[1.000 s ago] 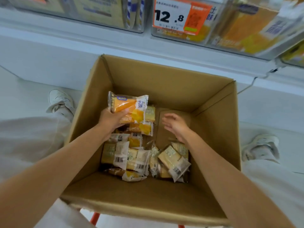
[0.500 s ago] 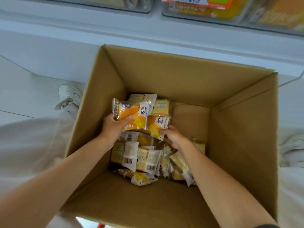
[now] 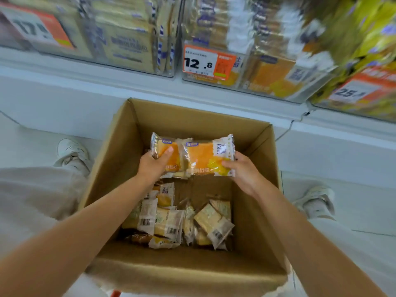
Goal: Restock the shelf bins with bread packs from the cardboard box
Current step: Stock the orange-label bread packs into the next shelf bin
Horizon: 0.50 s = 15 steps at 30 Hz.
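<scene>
The row of clear plastic shelf bins [image 3: 242, 67] is now filling the top of the view, where half a second ago only their lower edge was showing; the person's head is tilting up towards them. The bin straight ahead is carrying orange packs of the same kind and an orange-and-white price tag [image 3: 209, 62] reading 12.8, so in my judgement that is where this load is heading.

Below, the open brown cardboard box [image 3: 192, 123] is sitting on the floor between the person's legs, with a loose pile of pale and orange wrapped packs [image 3: 171, 219] lying on its bottom.

The left hand [image 3: 153, 166] is gripping an orange plastic-wrapped bread pack [image 3: 175, 157], thumb laid across its face, as it was a second ago. The change is on the other side: the right hand [image 3: 244, 170], empty a second ago and reaching into the pile half a second ago, is now pinching a second orange bread pack [image 3: 203, 156] by its right end. Both packs are being held side by side, their edges overlapping, raised above the pile near the box's far wall.

With each hand loaded, picking is likely finishing and the lift to the bin is starting.
</scene>
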Available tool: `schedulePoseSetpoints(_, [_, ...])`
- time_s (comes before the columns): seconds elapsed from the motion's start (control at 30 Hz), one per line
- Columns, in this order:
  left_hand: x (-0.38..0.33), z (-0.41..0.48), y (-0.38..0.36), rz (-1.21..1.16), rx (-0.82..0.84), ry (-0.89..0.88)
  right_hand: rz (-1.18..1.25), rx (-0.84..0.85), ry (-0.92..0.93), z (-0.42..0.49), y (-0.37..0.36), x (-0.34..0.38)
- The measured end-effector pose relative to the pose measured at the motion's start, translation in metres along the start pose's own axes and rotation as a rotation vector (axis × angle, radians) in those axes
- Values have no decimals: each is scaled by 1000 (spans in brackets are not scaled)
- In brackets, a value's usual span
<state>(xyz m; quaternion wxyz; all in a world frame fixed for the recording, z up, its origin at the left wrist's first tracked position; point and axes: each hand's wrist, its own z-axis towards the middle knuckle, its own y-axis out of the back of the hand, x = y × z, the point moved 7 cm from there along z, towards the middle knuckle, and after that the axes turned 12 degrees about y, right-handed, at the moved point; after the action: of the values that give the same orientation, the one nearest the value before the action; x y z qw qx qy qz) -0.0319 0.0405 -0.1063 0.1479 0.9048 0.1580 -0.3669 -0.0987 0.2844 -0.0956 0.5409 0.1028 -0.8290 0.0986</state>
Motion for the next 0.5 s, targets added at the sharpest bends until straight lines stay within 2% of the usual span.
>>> schedulePoseSetpoints(0.1, [-24,-22,-21,82,170,11,76,56,-7,-6,-23,19])
schedulePoseSetpoints(0.2, [-39,-39,-43,47,373,17,-53,135,21,-11,-44,34])
schedulePoseSetpoints(0.27, [-51,-43,-46,79,421,-28,-82,178,35,-15,-52,48])
schedulePoseSetpoints(0.37, [-67,-51,-46,87,536,-36,-97,142,98,-17,-44,74])
schedulePoseSetpoints(0.43, [-82,-56,-44,115,531,-80,-89,131,105,-18,-40,89])
schedulePoseSetpoints(0.5, [-102,-63,-41,144,439,-190,-38,104,116,-19,-39,105])
